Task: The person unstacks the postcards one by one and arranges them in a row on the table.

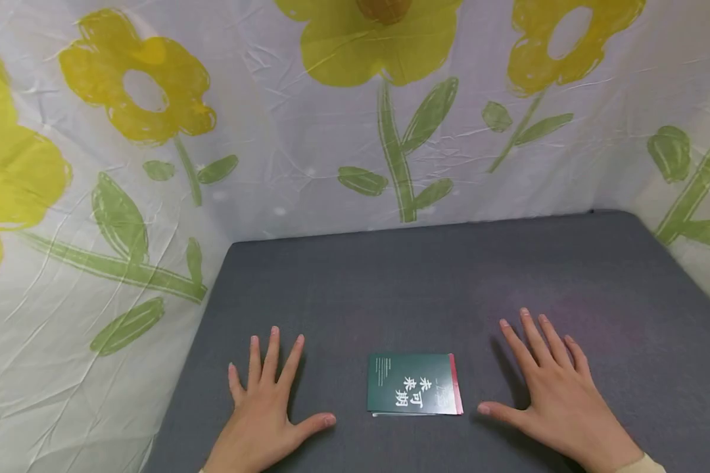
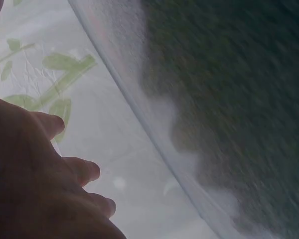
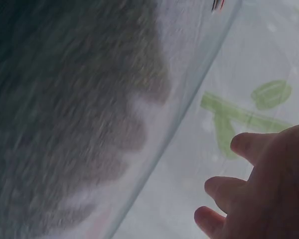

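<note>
A small green booklet [image 1: 413, 385] with white characters and a red strip along its right side lies flat on the grey table, between the two hands. Left of it, my left hand [image 1: 266, 407] is spread with straight fingers and holds nothing. To the booklet's right, my right hand [image 1: 553, 401] is spread too, its thumb nearest the booklet and apart from it. The left wrist view shows part of the left hand [image 2: 45, 174] with several fingers stretched out; the right wrist view shows the right hand [image 3: 269, 189] likewise.
The grey table [image 1: 355, 282] has rounded far corners. A white cloth [image 1: 284, 151] printed with yellow flowers and green stems hangs behind it and along both sides. Shadows of the hands fall on the tabletop.
</note>
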### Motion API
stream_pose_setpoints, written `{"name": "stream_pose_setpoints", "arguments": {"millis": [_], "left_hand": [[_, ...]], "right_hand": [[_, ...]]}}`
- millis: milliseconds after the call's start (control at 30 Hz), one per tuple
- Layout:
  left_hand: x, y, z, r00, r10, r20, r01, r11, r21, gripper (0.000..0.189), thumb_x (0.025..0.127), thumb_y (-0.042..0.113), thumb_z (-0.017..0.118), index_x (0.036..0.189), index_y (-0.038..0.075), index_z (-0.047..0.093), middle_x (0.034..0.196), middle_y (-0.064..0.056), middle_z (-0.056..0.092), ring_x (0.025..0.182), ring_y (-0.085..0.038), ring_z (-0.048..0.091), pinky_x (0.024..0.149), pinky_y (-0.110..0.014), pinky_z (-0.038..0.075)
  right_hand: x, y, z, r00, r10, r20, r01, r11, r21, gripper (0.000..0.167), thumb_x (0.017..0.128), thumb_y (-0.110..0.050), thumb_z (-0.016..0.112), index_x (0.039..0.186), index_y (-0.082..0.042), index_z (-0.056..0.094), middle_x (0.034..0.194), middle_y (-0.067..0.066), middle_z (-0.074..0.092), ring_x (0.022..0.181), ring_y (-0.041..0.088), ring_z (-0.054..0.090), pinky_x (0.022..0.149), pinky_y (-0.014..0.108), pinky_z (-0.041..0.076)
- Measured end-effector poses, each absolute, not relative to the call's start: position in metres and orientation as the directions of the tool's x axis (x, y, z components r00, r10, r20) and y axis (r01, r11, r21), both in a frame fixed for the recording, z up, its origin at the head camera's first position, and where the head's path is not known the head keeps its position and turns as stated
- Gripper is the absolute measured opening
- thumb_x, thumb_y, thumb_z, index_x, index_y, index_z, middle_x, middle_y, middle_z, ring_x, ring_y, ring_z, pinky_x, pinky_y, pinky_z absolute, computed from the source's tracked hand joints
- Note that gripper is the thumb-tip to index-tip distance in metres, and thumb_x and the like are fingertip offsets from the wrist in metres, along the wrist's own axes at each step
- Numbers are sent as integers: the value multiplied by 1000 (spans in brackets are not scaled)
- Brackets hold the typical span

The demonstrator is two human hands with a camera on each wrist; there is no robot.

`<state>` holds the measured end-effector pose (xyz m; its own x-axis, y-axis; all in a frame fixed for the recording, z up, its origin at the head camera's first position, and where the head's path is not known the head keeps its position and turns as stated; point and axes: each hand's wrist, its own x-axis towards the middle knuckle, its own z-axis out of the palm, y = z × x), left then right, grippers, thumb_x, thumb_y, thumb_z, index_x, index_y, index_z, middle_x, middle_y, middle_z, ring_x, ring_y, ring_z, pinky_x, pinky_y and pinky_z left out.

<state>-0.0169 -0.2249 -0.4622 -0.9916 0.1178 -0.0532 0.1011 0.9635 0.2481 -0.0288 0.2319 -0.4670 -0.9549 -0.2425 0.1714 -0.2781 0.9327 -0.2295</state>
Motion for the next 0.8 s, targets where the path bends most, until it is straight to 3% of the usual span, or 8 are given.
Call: {"name": "stream_pose_setpoints", "arguments": {"millis": [267,567,800], "left_hand": [[-15,-206,-462,-980,193,-48,171,944,282,122,79,95,63,174,39,11,184,-6,-6,168,-50,-3,115,-92,11],[-20,-174,-459,-950,307,-57,267,892,364,123,82,88,67,174,39,2,183,3,-14,170,-42,-6,120,-89,7],[-31,-151,-457,-895,446,-22,405,830,384,121,86,82,69,176,28,7,184,-7,7,170,-42,7,124,-82,19]], "right_hand": [[-35,209,-464,-937,-295,189,-335,910,-243,130,73,-94,70,173,-22,28,184,9,11,164,42,24,120,70,22],[-42,181,-461,-905,-393,162,-423,872,-245,123,77,-95,66,171,-23,34,180,13,26,162,41,31,124,66,23],[-49,163,-459,-880,-458,124,-474,837,-274,120,75,-96,66,168,-23,42,176,13,37,156,40,45,119,68,37]]}}
